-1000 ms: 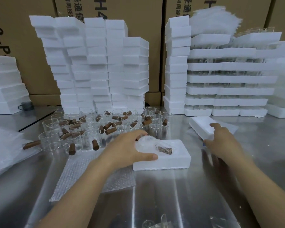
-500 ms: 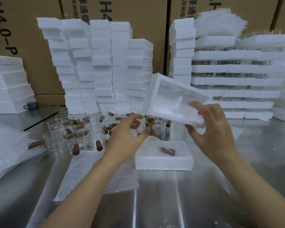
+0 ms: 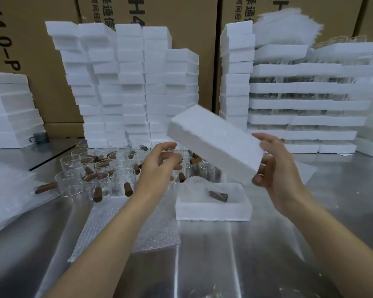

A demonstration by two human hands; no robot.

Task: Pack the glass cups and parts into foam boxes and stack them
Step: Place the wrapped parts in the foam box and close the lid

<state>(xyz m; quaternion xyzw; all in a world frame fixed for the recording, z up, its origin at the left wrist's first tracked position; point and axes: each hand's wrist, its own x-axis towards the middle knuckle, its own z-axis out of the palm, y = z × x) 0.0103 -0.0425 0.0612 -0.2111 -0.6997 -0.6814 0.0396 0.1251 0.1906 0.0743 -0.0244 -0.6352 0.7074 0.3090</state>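
A white foam lid (image 3: 215, 143) hangs tilted in the air, its solid back turned up, and my right hand (image 3: 278, 168) grips its right end. Below it a foam box base (image 3: 213, 211) lies on the steel table with a bubble-wrapped cup (image 3: 194, 186) and a small dark wrapped part (image 3: 218, 196) inside. My left hand (image 3: 159, 166) hovers with loosely curled fingers just left of the lid's lower end and holds nothing. Several glass cups with brown wooden handles (image 3: 99, 175) stand behind and left of that hand.
Tall stacks of foam boxes (image 3: 127, 87) and stacked foam trays (image 3: 306, 104) line the back, in front of cardboard cartons. A bubble-wrap sheet (image 3: 125, 229) lies in front of the cups. Plastic bags (image 3: 11, 194) cover the table's left side. A grey mug (image 3: 39, 137) sits far left.
My right hand picked the lid up from the table at the right, lifted it and turned it hollow side down over the base. My left hand left the base and rose beside the lid.
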